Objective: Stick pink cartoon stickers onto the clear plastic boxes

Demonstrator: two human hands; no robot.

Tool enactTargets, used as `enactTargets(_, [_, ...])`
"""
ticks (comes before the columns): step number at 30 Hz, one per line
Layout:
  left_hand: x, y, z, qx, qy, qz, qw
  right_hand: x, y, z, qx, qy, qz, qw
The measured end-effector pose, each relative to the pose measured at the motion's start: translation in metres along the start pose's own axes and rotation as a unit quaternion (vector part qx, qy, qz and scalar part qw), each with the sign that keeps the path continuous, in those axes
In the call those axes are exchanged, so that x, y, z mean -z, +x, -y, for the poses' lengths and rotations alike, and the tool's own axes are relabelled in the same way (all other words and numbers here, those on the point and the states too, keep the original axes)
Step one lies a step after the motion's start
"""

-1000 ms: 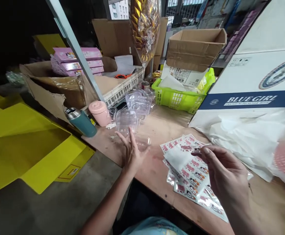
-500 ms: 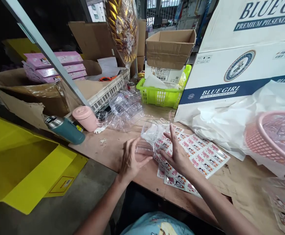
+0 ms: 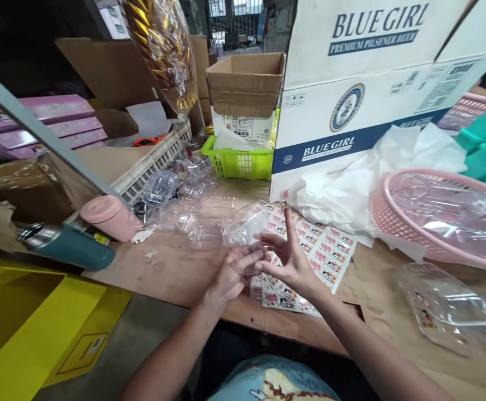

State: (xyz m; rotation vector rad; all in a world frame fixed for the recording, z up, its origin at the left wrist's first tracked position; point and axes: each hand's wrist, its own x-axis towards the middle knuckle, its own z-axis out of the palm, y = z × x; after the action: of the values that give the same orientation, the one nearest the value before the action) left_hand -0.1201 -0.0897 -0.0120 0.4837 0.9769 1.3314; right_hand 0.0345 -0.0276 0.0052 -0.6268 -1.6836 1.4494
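Note:
My left hand [image 3: 235, 272] is closed, its fingertips meeting the thumb side of my right hand; what it holds, if anything, I cannot make out. On my right hand [image 3: 295, 266] the fingers are apart, with the index finger pointing up. A small clear sticker [image 3: 285, 196] with pink and cat prints clings to that fingertip. Just beyond my hands lies a clear plastic container [image 3: 247, 225], and to its left another clear plastic piece [image 3: 205, 235]. Sheets of cat-print stickers [image 3: 322, 250] lie under and beside my right hand.
Clear plastic packaging [image 3: 161, 189] is heaped at the back left, near a pink cup [image 3: 111, 217] and a teal bottle [image 3: 69, 246]. A green basket [image 3: 241, 166] and a white carton [image 3: 322, 111] stand behind. At right are a pink basket [image 3: 397, 223] and stickered clear containers [image 3: 447, 306].
The view has turned right. My left hand has let go of the clear plastic piece, which lies on the table, and has come against my right hand's fingers. The sticker stays on my right index fingertip.

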Motion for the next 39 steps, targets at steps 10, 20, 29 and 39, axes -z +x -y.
enactTargets(10, [-0.008,-0.015,-0.003,-0.031,-0.083,0.018,0.996,0.024,-0.009,0.009,-0.061,-0.010,0.021,0.998])
enactTargets(20, [-0.031,-0.010,-0.004,-0.008,-0.072,0.062,0.995,0.049,-0.048,0.047,-0.068,0.026,-0.050,0.996])
enactTargets(29, [-0.054,-0.005,0.016,-0.004,-0.105,0.097,0.990,0.029,-0.107,0.042,-0.157,0.413,0.026,0.897])
enactTargets(39, [-0.063,-0.003,0.023,-0.001,-0.056,0.086,0.995,0.027,-0.117,0.027,-0.163,0.463,0.021,0.871])
